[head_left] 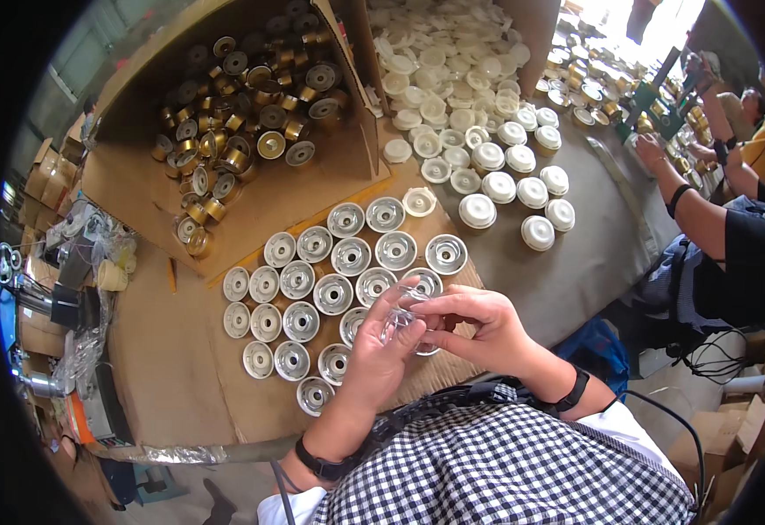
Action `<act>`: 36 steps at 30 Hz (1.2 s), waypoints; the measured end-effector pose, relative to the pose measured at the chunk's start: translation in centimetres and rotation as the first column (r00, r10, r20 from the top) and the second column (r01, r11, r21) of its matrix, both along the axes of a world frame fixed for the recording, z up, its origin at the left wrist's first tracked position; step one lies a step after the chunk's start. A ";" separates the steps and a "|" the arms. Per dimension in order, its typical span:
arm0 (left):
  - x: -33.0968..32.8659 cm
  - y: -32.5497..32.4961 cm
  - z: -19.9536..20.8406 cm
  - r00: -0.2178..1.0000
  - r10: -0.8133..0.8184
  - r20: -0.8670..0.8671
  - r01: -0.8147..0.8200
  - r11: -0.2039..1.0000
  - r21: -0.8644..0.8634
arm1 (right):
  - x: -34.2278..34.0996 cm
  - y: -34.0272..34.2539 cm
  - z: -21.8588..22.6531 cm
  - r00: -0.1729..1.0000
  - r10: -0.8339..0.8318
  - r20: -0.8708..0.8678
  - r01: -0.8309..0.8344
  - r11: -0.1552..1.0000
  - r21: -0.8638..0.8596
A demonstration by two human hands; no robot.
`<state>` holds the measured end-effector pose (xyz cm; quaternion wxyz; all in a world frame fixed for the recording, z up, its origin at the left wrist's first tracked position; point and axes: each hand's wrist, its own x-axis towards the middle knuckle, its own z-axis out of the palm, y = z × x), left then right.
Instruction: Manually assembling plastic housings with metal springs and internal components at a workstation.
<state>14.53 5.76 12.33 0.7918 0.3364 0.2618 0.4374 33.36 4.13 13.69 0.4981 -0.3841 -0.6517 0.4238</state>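
Note:
My left hand is closed around a clear, shiny plastic piece, its thumb lying across it. The fingertips of my right hand pinch at the same clear plastic from the right; whether it is one piece or several I cannot make out. Under and beyond my hands, round silver-coloured metal cups with pale rims and a hole in the middle stand in rows on a cardboard sheet. My hands hide some of those cups. One translucent white plastic cap sits at the far end of the rows.
A cardboard box lies open at the back left, spilling gold-coloured metal cups. Translucent caps are heaped beside it, with white-capped cups in front. Co-workers work at the right. Machine parts stand at the left.

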 end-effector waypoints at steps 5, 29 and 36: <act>-0.2 0.8 -0.4 0.973 0.182 0.142 -0.170 0.981 -0.095 | -1.0 0.1 -0.2 0.993 -0.119 0.009 0.115 0.974 0.195; -19.7 -3.3 -5.9 0.320 0.799 -0.509 -0.649 0.576 0.496 | -18.8 12.1 -1.4 0.797 0.135 0.589 -0.361 0.888 0.286; -22.0 -2.7 -3.7 -0.110 0.668 -0.736 -0.092 0.730 0.677 | -23.1 13.6 -5.9 0.636 0.147 0.758 -0.461 0.860 0.220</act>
